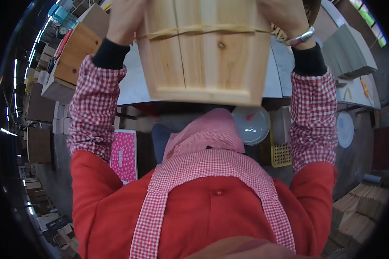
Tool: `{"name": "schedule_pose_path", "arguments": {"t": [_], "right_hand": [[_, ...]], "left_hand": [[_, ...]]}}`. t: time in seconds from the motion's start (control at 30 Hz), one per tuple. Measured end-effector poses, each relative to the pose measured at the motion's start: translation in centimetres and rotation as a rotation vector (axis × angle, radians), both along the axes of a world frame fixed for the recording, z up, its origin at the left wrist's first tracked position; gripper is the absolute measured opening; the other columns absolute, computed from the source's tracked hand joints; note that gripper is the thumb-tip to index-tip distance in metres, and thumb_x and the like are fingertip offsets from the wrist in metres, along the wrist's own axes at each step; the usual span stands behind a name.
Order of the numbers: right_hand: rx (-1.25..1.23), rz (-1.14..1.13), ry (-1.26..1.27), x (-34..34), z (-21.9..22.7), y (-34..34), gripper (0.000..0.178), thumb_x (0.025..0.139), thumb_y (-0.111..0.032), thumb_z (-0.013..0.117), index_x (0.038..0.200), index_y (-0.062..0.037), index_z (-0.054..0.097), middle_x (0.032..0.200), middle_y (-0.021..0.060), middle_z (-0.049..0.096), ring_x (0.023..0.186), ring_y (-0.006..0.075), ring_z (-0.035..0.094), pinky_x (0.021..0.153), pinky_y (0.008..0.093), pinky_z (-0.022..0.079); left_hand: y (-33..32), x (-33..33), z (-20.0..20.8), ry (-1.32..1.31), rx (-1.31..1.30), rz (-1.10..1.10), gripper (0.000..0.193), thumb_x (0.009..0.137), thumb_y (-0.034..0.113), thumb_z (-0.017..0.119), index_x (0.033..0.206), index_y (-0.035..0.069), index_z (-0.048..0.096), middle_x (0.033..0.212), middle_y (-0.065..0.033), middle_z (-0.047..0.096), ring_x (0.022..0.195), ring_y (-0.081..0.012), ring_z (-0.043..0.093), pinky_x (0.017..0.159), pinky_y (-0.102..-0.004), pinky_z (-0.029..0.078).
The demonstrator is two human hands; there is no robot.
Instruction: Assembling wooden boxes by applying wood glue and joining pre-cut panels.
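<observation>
In front of me at the top of the view is a pale wooden box point(212, 60), its boarded side narrowing toward a raised lower rim. A tan elastic band point(199, 30) stretches across it, slightly twisted. My left hand point(126, 19) is at the box's left side and my right hand point(286, 17) at its right side, holding it between them. The fingers of both hands are mostly hidden by the box or cut off by the upper edge. The box's lower edge is slightly blurred. A silver bracelet point(301, 37) circles my right wrist.
The box is over a pale worktable point(136, 82). A brown wooden panel point(77, 54) stands at left, a stack of greyish boards point(348, 52) at right. Below are a pale round tub point(251, 127), a yellow basket point(280, 156) and a pink patterned bag point(123, 153). Wooden pieces point(361, 207) are stacked lower right.
</observation>
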State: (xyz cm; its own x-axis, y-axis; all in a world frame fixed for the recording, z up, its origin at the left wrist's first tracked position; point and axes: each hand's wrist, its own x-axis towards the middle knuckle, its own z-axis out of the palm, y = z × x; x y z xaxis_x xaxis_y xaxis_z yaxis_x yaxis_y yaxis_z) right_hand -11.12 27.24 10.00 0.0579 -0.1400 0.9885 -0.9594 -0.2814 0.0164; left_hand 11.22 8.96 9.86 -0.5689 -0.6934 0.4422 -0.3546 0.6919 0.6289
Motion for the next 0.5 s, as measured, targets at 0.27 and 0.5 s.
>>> {"name": "schedule_pose_path", "arguments": {"t": [0.27,0.5], "right_hand": [[0.308,-0.109,-0.247,4.9,-15.9,-4.3,0.062,0.086,-0.027,0.065,0.131,0.0064,0.039,0.079,0.024,0.063,0.067,0.0348,0.064,0.054,0.0372,0.051],[0.148,-0.025,-0.196,5.6,-13.3,-4.1,0.059,0.086,-0.024,0.065,0.129,0.0072,0.041,0.09,0.0238,0.064,0.068,0.0344,0.065,0.056,0.0378,0.052]], "left_hand": [[-0.9,2.2,-14.9,0.681,-0.437,0.182,0.042,0.095,0.032,0.054,0.08,-0.007,0.059,0.066,-0.0121,0.057,0.063,-0.017,0.052,0.059,-0.0356,0.044],[-0.4,3.4,-13.4,0.688,-0.218,0.14,0.044,0.095,0.034,0.054,0.074,-0.005,0.056,0.065,-0.0069,0.056,0.063,-0.0126,0.049,0.057,-0.0315,0.042]]}}
